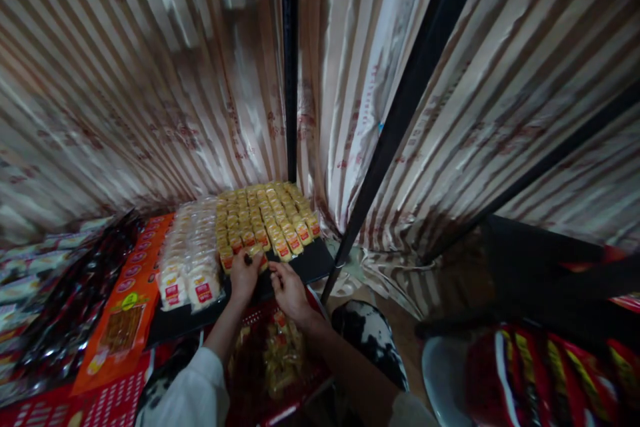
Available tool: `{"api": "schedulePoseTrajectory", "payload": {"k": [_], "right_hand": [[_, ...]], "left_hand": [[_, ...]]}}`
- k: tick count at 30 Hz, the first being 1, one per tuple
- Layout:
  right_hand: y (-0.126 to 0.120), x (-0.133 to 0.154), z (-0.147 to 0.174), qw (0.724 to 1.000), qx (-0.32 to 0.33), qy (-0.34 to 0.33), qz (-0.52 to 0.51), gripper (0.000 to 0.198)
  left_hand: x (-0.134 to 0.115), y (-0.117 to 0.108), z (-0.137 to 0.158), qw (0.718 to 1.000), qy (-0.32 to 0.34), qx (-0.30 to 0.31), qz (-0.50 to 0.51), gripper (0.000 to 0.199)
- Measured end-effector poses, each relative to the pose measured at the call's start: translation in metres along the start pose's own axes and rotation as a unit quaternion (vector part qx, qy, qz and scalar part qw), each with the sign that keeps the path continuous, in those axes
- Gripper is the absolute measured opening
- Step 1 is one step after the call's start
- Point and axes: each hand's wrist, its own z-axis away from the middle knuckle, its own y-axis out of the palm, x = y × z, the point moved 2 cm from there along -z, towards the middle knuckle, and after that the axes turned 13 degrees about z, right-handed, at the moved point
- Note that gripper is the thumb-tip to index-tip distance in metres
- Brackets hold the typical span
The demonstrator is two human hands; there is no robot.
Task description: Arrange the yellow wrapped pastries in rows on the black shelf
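Small yellow wrapped snack packets [265, 210] stand in tight rows on a dark shelf board [315, 262]. At the front of these rows, my left hand [245, 277] has its fingers closed on one yellow snack packet [260, 258]. My right hand [293, 294] is just to the right, fingers drawn together with the tips close to that packet; whether they pinch anything is too dim to see. Below both hands sits a red basket [273, 414] holding loose yellow packets [284, 360], partly hidden by my right forearm.
Left of the rows are larger white wrapped packets [193, 247], an orange bag [127, 310] and dark shiny packs [83, 300]. A black post [383, 154] slants up beside the board. Striped curtains [150, 80] hang behind. Red packages [545, 374] lie at lower right.
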Motion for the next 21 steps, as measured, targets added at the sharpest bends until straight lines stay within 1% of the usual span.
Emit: {"api": "schedulePoseTrajectory", "payload": {"k": [5, 10, 14, 17, 21], "right_hand": [[0.009, 0.000, -0.006, 1.000, -0.003, 0.010, 0.010, 0.040], [0.017, -0.003, -0.013, 1.000, -0.006, -0.001, 0.020, 0.042], [0.025, -0.007, -0.016, 0.999, -0.004, -0.007, 0.048, 0.046], [0.031, -0.010, -0.016, 0.997, -0.007, -0.008, 0.072, 0.049], [0.036, -0.013, -0.014, 0.995, -0.013, -0.015, 0.095, 0.055]], "left_hand": [[-0.003, 0.017, -0.014, 0.999, 0.016, -0.018, -0.046, 0.036], [-0.004, 0.026, -0.018, 0.997, 0.025, -0.022, -0.071, 0.040], [-0.002, 0.029, -0.017, 0.997, 0.022, -0.045, -0.057, 0.042], [-0.001, 0.029, -0.016, 0.996, 0.037, -0.057, -0.052, 0.041], [-0.001, 0.028, -0.013, 0.997, 0.052, -0.058, -0.021, 0.034]]}}
